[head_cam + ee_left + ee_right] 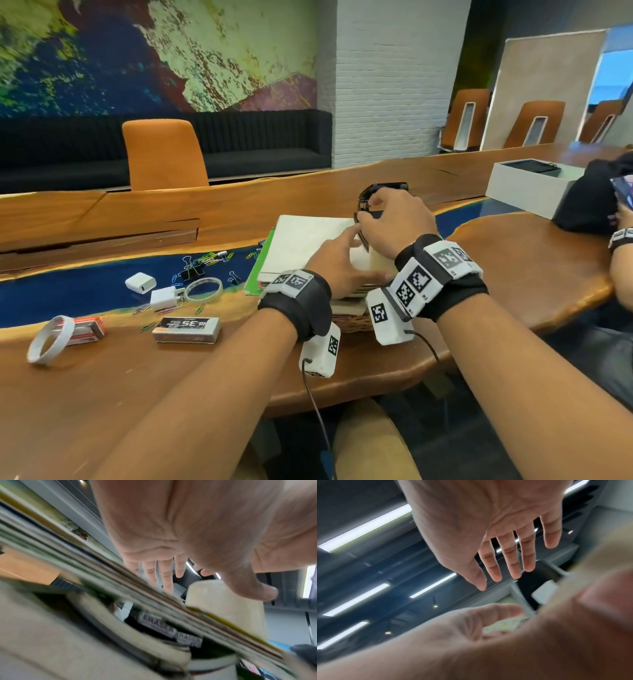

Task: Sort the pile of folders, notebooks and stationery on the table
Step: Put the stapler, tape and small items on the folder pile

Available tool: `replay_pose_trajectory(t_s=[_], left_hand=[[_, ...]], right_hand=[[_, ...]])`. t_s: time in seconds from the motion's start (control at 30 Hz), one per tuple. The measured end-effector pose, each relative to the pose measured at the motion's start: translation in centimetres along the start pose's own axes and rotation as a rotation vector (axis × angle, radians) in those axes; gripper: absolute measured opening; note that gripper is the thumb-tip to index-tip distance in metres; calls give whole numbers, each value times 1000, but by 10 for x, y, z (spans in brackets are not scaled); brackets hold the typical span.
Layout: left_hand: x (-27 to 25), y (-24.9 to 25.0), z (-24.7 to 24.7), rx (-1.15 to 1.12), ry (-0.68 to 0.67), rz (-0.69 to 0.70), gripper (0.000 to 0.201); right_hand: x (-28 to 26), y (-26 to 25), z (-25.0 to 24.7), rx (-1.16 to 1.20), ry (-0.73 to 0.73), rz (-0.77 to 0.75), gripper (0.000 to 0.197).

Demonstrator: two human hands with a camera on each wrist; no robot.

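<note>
A stack of notebooks and folders (301, 240) lies mid-table, with a white notebook on top and a green folder (255, 274) sticking out on the left. My left hand (346, 246) rests on the stack with straight fingers (167, 577). Its thumb is by a cream block (378, 263) (226, 612) at the stack's right end. My right hand (376, 212) (505, 568) is over a black object (380, 190) (537, 582) behind the stack. Its fingers are spread and straight and hold nothing. Erasers (157, 626) show under the stack.
Left of the stack lie a clear tape roll (203, 289), a white tape ring (51, 339), staple boxes (186, 329), white chargers (140, 282), and several paper and binder clips (191, 270). A wicker basket (352, 323) sits under the stack. A white box (527, 188) and another person (616, 240) are at the right.
</note>
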State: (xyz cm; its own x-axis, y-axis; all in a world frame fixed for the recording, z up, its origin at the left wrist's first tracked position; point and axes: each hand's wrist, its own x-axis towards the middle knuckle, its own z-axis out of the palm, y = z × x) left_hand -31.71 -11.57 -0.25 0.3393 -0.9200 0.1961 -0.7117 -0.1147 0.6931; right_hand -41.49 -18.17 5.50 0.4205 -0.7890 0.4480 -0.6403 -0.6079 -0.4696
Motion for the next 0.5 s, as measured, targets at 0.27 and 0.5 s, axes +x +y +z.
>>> replay_pose_trajectory(t_s=[0.27,0.5], left_hand=[[-37,-62,-82,51,362,-78,20],[-75,-180,-145,93,409,-383,24]], right_hand=[[-14,-112,53,331,-100,-294,25],[-32,-183,138,355,-411,-254,16]])
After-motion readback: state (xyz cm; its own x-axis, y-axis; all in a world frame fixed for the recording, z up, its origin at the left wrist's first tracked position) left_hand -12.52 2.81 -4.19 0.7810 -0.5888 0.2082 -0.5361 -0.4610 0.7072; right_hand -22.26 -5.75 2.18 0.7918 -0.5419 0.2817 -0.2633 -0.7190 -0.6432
